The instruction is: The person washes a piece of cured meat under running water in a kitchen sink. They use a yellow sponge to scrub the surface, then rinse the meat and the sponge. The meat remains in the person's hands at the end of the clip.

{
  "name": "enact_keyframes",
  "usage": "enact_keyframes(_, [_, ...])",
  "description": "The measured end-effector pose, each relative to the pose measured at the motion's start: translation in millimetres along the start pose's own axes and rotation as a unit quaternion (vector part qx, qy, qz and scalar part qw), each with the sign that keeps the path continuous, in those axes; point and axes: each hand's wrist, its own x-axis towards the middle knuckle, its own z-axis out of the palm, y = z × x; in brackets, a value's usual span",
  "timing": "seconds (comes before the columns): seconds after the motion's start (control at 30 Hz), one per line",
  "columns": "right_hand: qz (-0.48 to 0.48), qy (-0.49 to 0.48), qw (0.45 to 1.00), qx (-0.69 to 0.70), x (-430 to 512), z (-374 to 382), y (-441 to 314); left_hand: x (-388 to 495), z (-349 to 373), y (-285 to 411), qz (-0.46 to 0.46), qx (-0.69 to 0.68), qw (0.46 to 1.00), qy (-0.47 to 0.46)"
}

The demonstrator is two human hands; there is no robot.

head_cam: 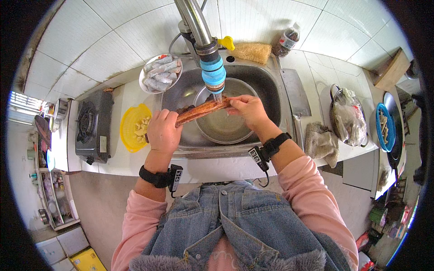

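A long reddish-brown strip of cured meat is stretched between my two hands over the sink. My left hand is wrapped around its left end, and my right hand pinches the right end between thumb and fingers. Water runs from the blue faucet nozzle onto the strip near my right hand. Beneath it, a round metal basin stands in the sink. Dark pieces, partly hidden behind the strip, show at the basin's left.
Left of the sink are a plate of fish pieces, a yellow basket of pale cloves and a gas stove. To the right lie a cleaver, a cloth and a pan holding a plastic bag. A bottle stands behind.
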Motion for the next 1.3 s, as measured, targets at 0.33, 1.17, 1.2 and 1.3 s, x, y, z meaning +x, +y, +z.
enact_keyframes(0.33, [0.023,-0.02,0.996,0.078,-1.4,-4.8,-2.9,-0.7,0.5,3.6,0.033,0.003,0.999,0.023])
enact_keyframes(1.17, [0.073,-0.025,0.997,0.002,3.2,-5.5,-4.2,4.4,-5.7,6.0,0.135,0.11,0.983,0.058])
enact_keyframes(1.2, [0.075,-0.03,0.997,0.01,2.9,-5.0,-4.8,4.5,-5.8,6.5,0.134,0.107,0.983,0.064])
enact_keyframes(1.3, [0.101,-0.012,0.991,0.087,2.2,-2.7,-5.8,4.1,-5.8,8.6,0.131,0.108,0.984,0.061])
